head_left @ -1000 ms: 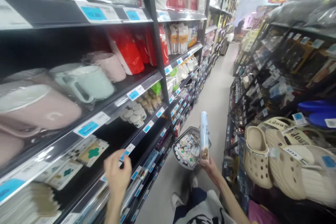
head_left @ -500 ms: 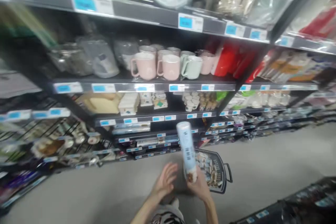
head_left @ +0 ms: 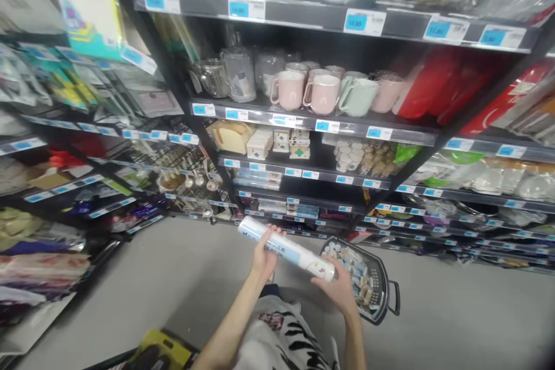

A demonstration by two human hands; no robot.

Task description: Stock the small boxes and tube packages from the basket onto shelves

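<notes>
A long wrapped roll [head_left: 288, 250], white and pale blue with dark print, lies slantwise across both hands, its left end higher. My left hand [head_left: 265, 251] is closed around it left of the middle. At the lower right end, my right hand [head_left: 339, 286] grips it, thumb and fingers on either side. What is rolled up inside cannot be made out. Just beyond my right hand, a dark shopping basket [head_left: 381, 283] stands on the floor, filled with many small packaged items.
Ahead rises a dark shelf unit [head_left: 303, 118] with price labels. It carries pink mugs [head_left: 325, 92], a pale green mug [head_left: 359, 97], red packages [head_left: 429, 89] and similar flat rolls lower down. More shelving stands left. Something yellow and black [head_left: 158, 350] sits at the lower left on the grey floor [head_left: 173, 266].
The roll has turned from nearly upright to a slant. My left hand, open and apart before, has closed on it. The view has shifted left.
</notes>
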